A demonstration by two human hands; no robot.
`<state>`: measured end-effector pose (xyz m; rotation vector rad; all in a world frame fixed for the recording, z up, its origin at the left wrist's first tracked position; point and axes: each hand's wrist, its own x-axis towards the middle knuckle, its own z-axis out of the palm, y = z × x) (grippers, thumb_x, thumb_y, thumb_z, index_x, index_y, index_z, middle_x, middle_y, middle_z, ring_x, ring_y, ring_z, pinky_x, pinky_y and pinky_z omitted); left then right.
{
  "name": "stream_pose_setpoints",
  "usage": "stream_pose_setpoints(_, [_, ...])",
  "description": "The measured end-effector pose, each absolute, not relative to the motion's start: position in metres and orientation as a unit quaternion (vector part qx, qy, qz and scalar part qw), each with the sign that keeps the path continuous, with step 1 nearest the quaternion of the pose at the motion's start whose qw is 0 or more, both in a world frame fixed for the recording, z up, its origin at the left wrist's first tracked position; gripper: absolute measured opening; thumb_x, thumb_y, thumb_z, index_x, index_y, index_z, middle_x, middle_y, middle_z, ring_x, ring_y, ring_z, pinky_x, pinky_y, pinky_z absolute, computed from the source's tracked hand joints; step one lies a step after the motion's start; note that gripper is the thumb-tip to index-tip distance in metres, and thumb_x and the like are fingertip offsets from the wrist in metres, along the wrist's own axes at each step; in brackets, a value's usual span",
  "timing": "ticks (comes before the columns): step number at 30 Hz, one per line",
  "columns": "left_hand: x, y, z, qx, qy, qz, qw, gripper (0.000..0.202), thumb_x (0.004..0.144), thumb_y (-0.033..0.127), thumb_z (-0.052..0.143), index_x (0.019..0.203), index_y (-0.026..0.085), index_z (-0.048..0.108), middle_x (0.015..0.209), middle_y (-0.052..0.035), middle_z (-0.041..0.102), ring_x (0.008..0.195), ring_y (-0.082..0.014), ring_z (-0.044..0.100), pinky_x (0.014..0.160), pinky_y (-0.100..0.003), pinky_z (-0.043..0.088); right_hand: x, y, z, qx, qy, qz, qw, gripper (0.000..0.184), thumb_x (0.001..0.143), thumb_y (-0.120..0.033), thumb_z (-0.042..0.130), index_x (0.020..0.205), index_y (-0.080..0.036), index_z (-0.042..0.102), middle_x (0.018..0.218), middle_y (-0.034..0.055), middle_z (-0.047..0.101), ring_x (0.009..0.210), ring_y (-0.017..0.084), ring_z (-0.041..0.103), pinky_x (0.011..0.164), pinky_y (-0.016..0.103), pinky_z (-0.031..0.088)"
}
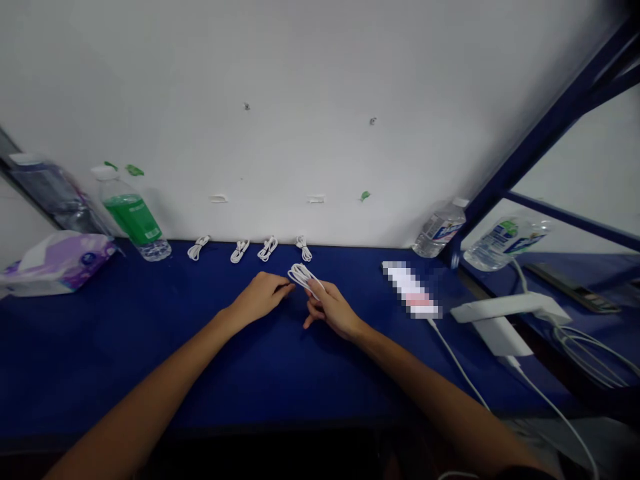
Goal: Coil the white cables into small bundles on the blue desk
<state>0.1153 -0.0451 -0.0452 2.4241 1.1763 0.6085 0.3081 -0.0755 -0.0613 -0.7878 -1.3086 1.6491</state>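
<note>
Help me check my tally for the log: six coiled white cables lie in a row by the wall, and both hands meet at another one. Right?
Not six: the head view shows four coiled white cables in the row by the wall. The left hand and right hand do meet at a fifth cable.

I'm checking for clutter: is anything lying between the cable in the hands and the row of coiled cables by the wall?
Nothing visible. The white cable, gripped by the right hand with the left hand at its edge, is just short of the four coiled cables; only bare blue table lies between.
</note>
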Motion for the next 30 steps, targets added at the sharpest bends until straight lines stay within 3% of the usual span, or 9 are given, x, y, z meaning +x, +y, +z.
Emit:
stream_pose_setpoints(3, [0.120, -0.048, -0.044, 0.836, 0.452, 0.230, 0.210, 0.037, 0.097, 0.028, 0.040, 0.075, 0.018, 0.068, 0.069, -0.0019, 0.070, 0.062, -0.0154, 0.064, 0.064, -0.026, 0.043, 0.306, -0.078, -0.061, -0.308, -0.535, 0.661, 0.426, 0.041, 0.087, -0.058, 0.056, 0.077, -0.019, 0.045, 0.054, -0.0112, 0.028, 0.041, 0.004, 0.025, 0.050, 0.034, 0.060])
stream_pose_setpoints(10, [0.127, -0.053, -0.052, 0.873, 0.426, 0.211, 0.106, 0.028, 0.095, 0.018, 0.039, 0.094, 0.018, 0.067, 0.100, -0.0079, 0.069, 0.090, -0.0207, 0.065, 0.084, -0.032, 0.048, 0.303, -0.080, -0.065, -0.310, -0.542, 0.665, 0.409, 0.041, 0.088, -0.057, 0.054, 0.078, -0.019, 0.044, 0.053, -0.0117, 0.029, 0.040, 0.004, 0.026, 0.052, 0.035, 0.061])
stream_pose_setpoints(16, [0.128, -0.063, -0.048, 0.897, 0.397, 0.187, 0.057, 0.026, 0.093, 0.023, 0.042, 0.093, 0.017, 0.067, 0.100, -0.0095, 0.066, 0.094, -0.0225, 0.062, 0.084, -0.034, 0.049, 0.305, -0.077, -0.068, -0.313, -0.536, 0.668, 0.410, 0.040, 0.089, -0.057, 0.054, 0.080, -0.019, 0.046, 0.053, -0.0117, 0.030, 0.041, 0.004, 0.026, 0.051, 0.034, 0.061])
stream_pose_setpoints(21, [0.131, -0.064, -0.048, 0.885, 0.370, 0.239, 0.147, 0.034, 0.098, 0.033, 0.039, 0.089, 0.015, 0.066, 0.094, -0.0089, 0.067, 0.089, -0.0206, 0.062, 0.083, -0.033, 0.047, 0.304, -0.076, -0.069, -0.312, -0.565, 0.647, 0.406, 0.038, 0.089, -0.056, 0.053, 0.087, -0.018, 0.050, 0.054, -0.0111, 0.031, 0.040, 0.004, 0.029, 0.047, 0.031, 0.059])
stream_pose_setpoints(25, [0.131, -0.056, -0.057, 0.857, 0.338, 0.302, 0.245, 0.040, 0.101, 0.034, 0.034, 0.086, 0.015, 0.066, 0.092, -0.0064, 0.067, 0.086, -0.0169, 0.061, 0.082, -0.029, 0.045, 0.305, -0.075, -0.072, -0.328, -0.577, 0.616, 0.423, 0.038, 0.090, -0.056, 0.051, 0.081, -0.019, 0.047, 0.055, -0.0104, 0.031, 0.039, 0.004, 0.029, 0.043, 0.029, 0.056])
stream_pose_setpoints(30, [0.131, -0.051, -0.062, 0.816, 0.350, 0.331, 0.320, 0.040, 0.099, 0.039, 0.038, 0.080, 0.015, 0.064, 0.080, -0.0035, 0.065, 0.075, -0.0149, 0.060, 0.073, -0.026, 0.045, 0.313, -0.072, -0.074, -0.396, -0.672, 0.452, 0.431, 0.039, 0.096, -0.052, 0.042, 0.078, -0.019, 0.050, 0.052, -0.0069, 0.043, 0.038, 0.008, 0.047, 0.038, 0.019, 0.045])
